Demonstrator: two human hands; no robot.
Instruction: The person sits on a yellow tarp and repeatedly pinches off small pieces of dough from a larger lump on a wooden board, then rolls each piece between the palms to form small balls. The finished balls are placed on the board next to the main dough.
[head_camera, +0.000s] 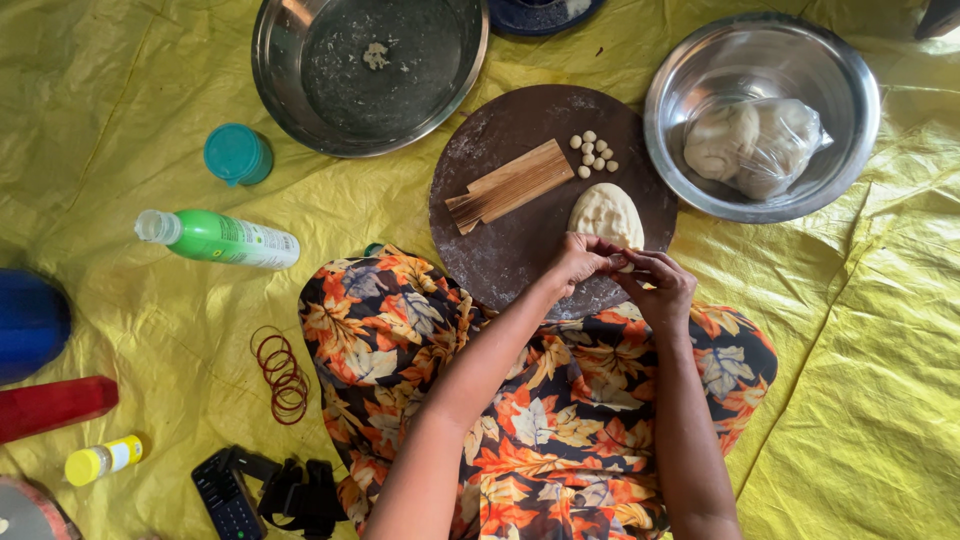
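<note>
Both hands meet at the round board's (500, 250) near edge, left hand (578, 260) and right hand (658, 285) pinching a small dough bit (626, 266); the dough lump (606, 214) lies just beyond, lengthwise away.

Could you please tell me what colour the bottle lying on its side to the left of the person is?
The bottle is green with a white label and clear cap, in the head view.

1 head-worn camera looks straight down, close above the lap and round board (520, 230) on yellow sheeting (860, 350).
</note>
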